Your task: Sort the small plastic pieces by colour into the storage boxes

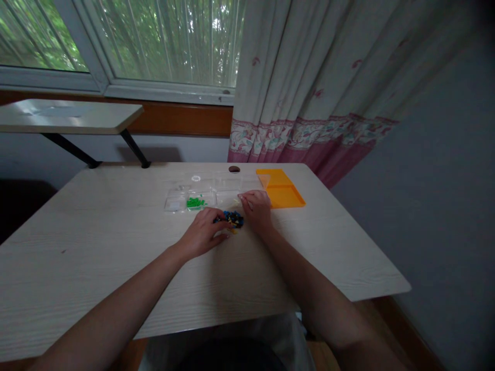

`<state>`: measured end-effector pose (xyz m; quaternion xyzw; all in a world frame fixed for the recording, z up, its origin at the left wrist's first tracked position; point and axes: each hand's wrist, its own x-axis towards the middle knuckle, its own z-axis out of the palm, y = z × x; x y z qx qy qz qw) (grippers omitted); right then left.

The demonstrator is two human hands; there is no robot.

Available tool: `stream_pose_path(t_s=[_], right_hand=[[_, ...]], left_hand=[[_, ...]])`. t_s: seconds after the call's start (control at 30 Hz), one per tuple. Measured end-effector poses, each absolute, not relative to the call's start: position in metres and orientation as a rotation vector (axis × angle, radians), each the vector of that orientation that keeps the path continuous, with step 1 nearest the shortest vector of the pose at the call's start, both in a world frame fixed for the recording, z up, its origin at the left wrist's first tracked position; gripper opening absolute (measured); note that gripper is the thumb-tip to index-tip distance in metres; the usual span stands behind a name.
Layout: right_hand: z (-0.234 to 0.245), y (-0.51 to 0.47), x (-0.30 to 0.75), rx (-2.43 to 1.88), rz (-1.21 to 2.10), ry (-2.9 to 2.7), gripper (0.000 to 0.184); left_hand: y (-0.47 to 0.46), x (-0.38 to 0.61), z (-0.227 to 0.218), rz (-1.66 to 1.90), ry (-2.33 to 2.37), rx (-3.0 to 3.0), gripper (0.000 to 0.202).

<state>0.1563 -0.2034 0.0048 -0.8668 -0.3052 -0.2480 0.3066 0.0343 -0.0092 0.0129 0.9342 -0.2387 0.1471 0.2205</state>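
Observation:
A small heap of blue, black and yellow toy-brick-like pieces (234, 220) lies on the table in front of a clear plastic tray (176, 202). My left hand (203, 231) rests at the heap's left side, its thumb and fingers apart and touching the edge pieces. Beyond the heap, my right hand (257, 208) hovers at the tray's front right part with thumb and fingertips pinched together. Whatever sits between those fingertips is too small to make out. Small green pieces (196, 202) fill part of one tray compartment, left of centre. Faint pale-yellow bits (236, 203) show beside my right fingertips.
An open orange plastic case (286, 197) lies right of the tray, close to my right hand. A raised shelf (77, 116) on black legs stands at the back left. A cable hole (234, 169) is near the table's (116, 232) back edge, by the curtain (286, 103).

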Motion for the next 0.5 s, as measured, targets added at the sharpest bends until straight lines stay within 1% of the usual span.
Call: stream_pose_path(t_s=[0.5], right_hand=[[0.0071, -0.2024, 0.154, -2.31, -0.651, -0.818, 0.021]], left_hand=[[-0.0116, 0.0354, 0.0124, 0.452, -0.583, 2.59, 0.018]])
